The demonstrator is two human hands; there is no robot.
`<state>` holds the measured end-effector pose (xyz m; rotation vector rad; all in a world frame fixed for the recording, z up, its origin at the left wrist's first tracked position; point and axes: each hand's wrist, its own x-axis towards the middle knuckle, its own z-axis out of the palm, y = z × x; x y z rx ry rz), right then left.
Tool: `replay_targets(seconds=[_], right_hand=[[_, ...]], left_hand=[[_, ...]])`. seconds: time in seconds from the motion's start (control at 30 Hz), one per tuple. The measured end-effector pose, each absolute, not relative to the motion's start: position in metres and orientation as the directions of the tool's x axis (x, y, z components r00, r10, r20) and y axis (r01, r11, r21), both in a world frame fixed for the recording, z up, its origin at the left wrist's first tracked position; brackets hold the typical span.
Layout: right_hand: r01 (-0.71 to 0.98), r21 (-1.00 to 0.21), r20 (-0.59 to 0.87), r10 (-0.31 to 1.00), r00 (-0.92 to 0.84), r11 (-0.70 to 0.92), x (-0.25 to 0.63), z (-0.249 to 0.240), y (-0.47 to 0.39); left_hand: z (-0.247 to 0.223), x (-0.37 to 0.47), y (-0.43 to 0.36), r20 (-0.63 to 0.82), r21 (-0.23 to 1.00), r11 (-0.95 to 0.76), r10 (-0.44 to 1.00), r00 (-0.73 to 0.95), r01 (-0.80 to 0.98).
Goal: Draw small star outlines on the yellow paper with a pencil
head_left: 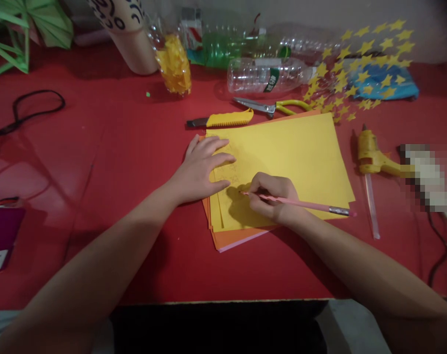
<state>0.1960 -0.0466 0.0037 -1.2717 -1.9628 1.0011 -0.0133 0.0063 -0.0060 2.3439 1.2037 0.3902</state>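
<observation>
My right hand point(273, 196) grips a pink pencil point(304, 202) near its point, which meets or hovers just over a yellow sheet of paper point(282, 152). Spread flat on the left part of that sheet, my left hand point(204, 167) lies open with its fingers apart. Faint pencil outlines, star-like in shape, show beside its fingertips. Under the yellow paper, the edges of orange sheets point(225, 240) and a pinkish one stick out. Just beyond the stack lie a yellow box cutter point(228, 119) and scissors point(271, 106) with yellow handles.
A yellow glue gun point(369, 152) with a glue stick lies right of the paper. Yellow paper stars point(365, 76) cluster at the back right, near clear plastic bottles point(263, 76). A patterned cup point(129, 39) stands behind; a purple box point(4, 231) sits left.
</observation>
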Motion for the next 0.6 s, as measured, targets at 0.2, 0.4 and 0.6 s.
replay_targets(seconds=[0.2,0.4,0.6], right_hand=[[0.491,-0.813,0.080,0.896,-0.436,0.312,0.1968,0.0069,-0.0466],[0.458,-0.788,0.169,0.860,-0.481,0.411,0.1972,0.0054,-0.0462],[0.438,-0.765,0.216,0.829,-0.516,0.472,0.1986,0.0011,-0.0448]], left_hand=[[-0.0074,-0.0138,0.0064,0.049,0.528,-0.507,0.819,0.572,0.681],[-0.0070,-0.0138,0.0062,0.047,0.533,-0.506,0.818,0.574,0.678],[-0.0060,-0.0135,0.0062,0.041,0.519,-0.511,0.815,0.577,0.685]])
